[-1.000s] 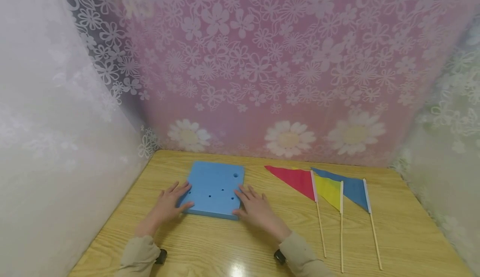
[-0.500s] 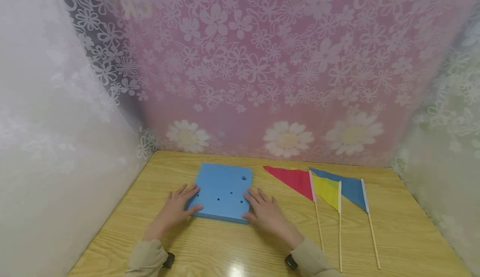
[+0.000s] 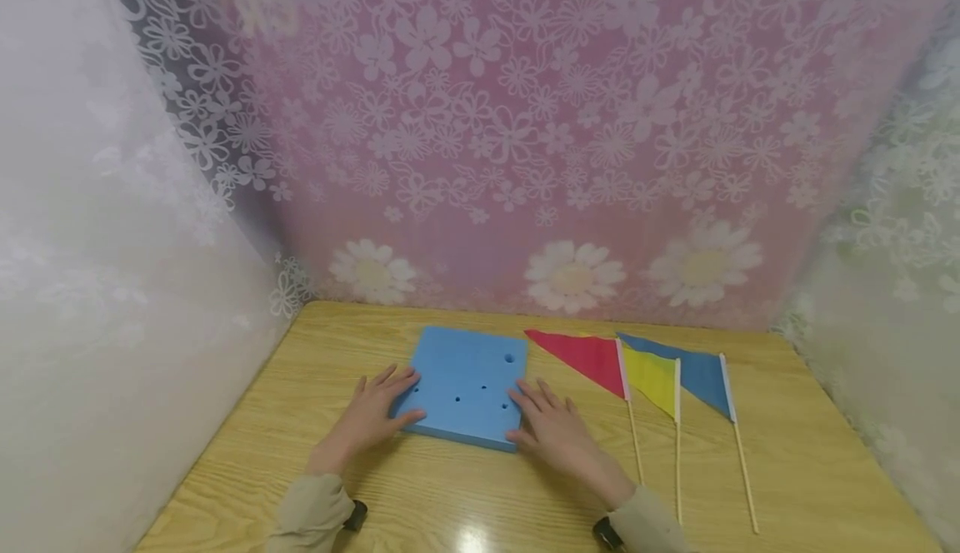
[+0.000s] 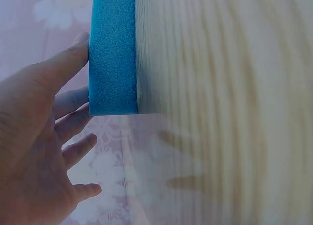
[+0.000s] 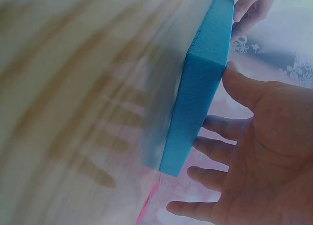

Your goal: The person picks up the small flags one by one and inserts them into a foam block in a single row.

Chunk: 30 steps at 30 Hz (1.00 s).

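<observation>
A blue foam block (image 3: 465, 353) with several small holes and one larger hole lies flat on the wooden table. My left hand (image 3: 367, 415) touches its left edge, thumb and fingers spread over the front left corner. At the right edge, my right hand (image 3: 558, 432) touches the block with extended fingers. In the left wrist view, the left hand (image 4: 39, 122) has its thumb on the upper rim of the foam block (image 4: 113, 54). The right wrist view has the right hand (image 5: 274, 146) with its thumb at a corner of the foam block (image 5: 193, 102).
To the right lie a red pennant flag (image 3: 588, 359), a yellow flag (image 3: 652, 380) and a blue flag (image 3: 707, 376), sticks toward the front. The red flag's tip is close to the block. Flower-patterned cloth (image 3: 480, 161) stands behind the table (image 3: 435, 503).
Both hands and the foam block have slid to the right across the table, closer to the red flag. The flags stay in place on the table.
</observation>
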Each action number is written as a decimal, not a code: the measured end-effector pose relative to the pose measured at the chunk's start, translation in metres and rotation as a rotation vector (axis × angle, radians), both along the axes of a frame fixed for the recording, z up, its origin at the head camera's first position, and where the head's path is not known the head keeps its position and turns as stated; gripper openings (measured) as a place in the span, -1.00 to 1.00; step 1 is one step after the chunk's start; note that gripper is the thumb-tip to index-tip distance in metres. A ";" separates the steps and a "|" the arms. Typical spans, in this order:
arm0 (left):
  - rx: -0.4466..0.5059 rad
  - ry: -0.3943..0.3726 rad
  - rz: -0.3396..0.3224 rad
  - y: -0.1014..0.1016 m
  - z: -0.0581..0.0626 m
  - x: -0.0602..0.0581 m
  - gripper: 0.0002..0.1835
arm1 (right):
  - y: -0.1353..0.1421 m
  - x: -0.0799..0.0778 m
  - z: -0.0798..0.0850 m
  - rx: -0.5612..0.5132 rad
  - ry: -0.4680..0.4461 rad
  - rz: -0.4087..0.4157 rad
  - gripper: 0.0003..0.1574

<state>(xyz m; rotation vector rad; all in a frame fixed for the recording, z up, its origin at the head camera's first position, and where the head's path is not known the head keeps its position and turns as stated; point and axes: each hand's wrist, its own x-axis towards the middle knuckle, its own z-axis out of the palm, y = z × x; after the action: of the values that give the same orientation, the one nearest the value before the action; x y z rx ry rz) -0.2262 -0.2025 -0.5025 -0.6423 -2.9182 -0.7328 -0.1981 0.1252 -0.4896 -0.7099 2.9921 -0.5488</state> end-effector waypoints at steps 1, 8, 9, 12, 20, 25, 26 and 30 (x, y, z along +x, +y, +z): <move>0.002 0.002 -0.003 0.002 0.000 -0.001 -0.27 | 0.002 0.000 0.000 0.000 -0.001 -0.002 -0.16; -0.013 -0.002 -0.006 0.016 0.004 -0.002 -0.27 | 0.015 0.001 -0.001 -0.013 0.000 -0.010 -0.15; -0.014 -0.004 -0.007 0.019 0.004 -0.001 -0.27 | 0.017 0.001 -0.002 -0.016 0.003 -0.013 -0.15; -0.008 -0.008 -0.022 0.026 0.006 -0.001 -0.27 | 0.025 0.000 -0.004 -0.022 0.009 -0.020 -0.16; -0.014 0.006 -0.076 0.041 0.006 -0.001 -0.31 | 0.047 0.000 -0.002 -0.034 -0.014 -0.023 -0.16; -0.020 0.007 -0.109 0.053 0.005 -0.002 -0.32 | 0.063 0.001 0.001 -0.033 -0.005 -0.023 -0.16; -0.020 0.004 -0.116 0.055 0.005 -0.002 -0.32 | 0.066 0.001 0.002 -0.032 0.000 -0.021 -0.15; -0.021 -0.005 -0.152 0.064 0.004 -0.002 -0.31 | 0.081 0.000 0.000 -0.034 0.006 -0.013 -0.13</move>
<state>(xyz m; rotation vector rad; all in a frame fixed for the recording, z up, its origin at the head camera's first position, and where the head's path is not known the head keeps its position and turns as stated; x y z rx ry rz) -0.2287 -0.1382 -0.4987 -0.8731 -2.9100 -0.7188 -0.1981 0.2057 -0.4894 -0.6958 3.0017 -0.6000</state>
